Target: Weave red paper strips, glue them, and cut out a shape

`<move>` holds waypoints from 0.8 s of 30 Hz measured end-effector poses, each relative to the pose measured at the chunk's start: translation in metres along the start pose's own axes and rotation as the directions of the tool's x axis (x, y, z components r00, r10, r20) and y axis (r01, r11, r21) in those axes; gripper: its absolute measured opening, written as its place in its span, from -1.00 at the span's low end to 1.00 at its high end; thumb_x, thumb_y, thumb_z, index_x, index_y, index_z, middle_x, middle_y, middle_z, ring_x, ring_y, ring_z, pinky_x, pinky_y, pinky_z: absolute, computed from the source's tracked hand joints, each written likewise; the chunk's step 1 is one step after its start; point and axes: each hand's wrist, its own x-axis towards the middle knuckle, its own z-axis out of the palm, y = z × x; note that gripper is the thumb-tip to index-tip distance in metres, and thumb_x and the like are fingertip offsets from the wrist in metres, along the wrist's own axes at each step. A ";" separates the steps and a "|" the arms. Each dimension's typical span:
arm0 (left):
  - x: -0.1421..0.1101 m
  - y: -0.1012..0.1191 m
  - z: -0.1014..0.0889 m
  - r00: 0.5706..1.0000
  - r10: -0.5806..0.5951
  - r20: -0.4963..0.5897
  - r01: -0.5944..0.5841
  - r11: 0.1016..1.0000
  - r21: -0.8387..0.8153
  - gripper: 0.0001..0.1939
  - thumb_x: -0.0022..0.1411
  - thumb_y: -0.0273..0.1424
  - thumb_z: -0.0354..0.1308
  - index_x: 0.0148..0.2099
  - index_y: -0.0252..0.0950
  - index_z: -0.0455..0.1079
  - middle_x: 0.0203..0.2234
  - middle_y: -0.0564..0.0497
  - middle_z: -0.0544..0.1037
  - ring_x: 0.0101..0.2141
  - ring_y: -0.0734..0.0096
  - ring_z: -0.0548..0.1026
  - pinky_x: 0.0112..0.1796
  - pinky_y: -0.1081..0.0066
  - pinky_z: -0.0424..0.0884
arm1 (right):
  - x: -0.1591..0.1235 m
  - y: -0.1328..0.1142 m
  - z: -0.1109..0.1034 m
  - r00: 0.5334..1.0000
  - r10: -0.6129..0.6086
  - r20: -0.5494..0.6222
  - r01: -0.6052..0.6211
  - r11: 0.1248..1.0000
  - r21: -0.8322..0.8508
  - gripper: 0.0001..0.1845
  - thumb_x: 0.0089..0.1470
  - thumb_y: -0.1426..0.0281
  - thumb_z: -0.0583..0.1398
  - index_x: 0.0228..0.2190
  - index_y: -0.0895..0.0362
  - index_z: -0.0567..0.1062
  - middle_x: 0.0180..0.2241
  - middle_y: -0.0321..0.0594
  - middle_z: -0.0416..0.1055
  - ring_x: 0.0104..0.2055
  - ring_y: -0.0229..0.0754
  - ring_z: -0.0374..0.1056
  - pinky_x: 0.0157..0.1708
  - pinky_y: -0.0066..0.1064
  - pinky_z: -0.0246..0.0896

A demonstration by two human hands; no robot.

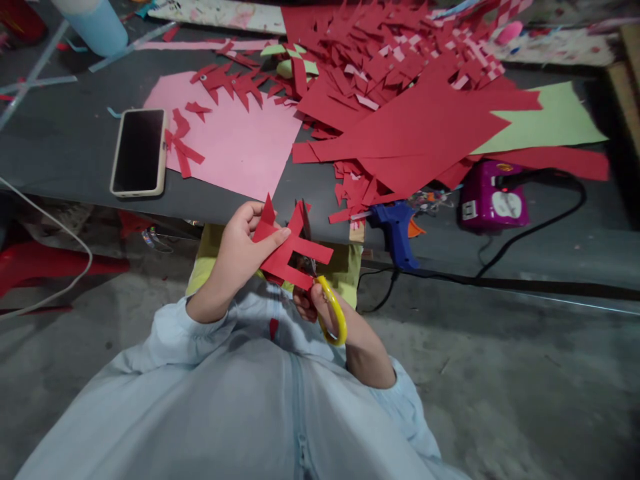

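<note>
My left hand pinches a red paper cut-out with several pointed arms, held in front of my chest below the table edge. My right hand grips yellow-handled scissors, fingers through the loops. The blades point up into the red cut-out near its middle. Both hands hover over my light blue jacket, close together.
The dark table carries a phone, a pink sheet with red scraps, a big pile of red paper pieces, and a green sheet. A blue glue gun and a purple device with a black cable lie at the near right.
</note>
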 end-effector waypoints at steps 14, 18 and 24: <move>-0.002 0.004 0.001 1.000 0.001 -0.020 0.001 0.998 0.065 -0.73 0.05 -0.43 0.32 -0.21 -0.25 0.32 -0.41 0.13 0.49 -0.38 0.49 0.50 -0.26 0.43 0.46 | 0.000 -0.006 0.004 1.000 -0.013 0.001 0.013 0.999 -0.053 -0.44 0.18 -0.18 0.01 -0.49 0.04 0.14 -0.57 -0.42 0.05 -0.60 -0.36 -0.05 -0.60 -0.39 -0.11; -0.003 0.005 0.001 1.000 0.003 -0.012 -0.002 0.997 0.080 -0.74 0.07 -0.44 0.31 -0.21 -0.25 0.32 -0.43 0.13 0.49 -0.38 0.49 0.50 -0.25 0.42 0.47 | 0.000 -0.006 0.002 1.000 -0.031 0.004 0.031 0.985 -0.170 -0.39 0.21 -0.18 -0.07 -0.53 0.07 0.19 -0.62 -0.40 0.10 -0.63 -0.37 -0.01 -0.62 -0.40 -0.15; -0.003 0.003 -0.001 1.000 -0.005 -0.015 0.006 0.997 0.075 -0.72 0.06 -0.45 0.32 -0.20 -0.25 0.32 -0.42 0.13 0.49 -0.37 0.49 0.51 -0.24 0.42 0.46 | -0.002 -0.010 0.003 1.000 -0.004 -0.010 0.001 0.957 -0.289 -0.38 0.23 -0.17 -0.09 -0.55 0.08 0.20 -0.65 -0.40 0.14 -0.64 -0.38 0.00 -0.62 -0.41 -0.15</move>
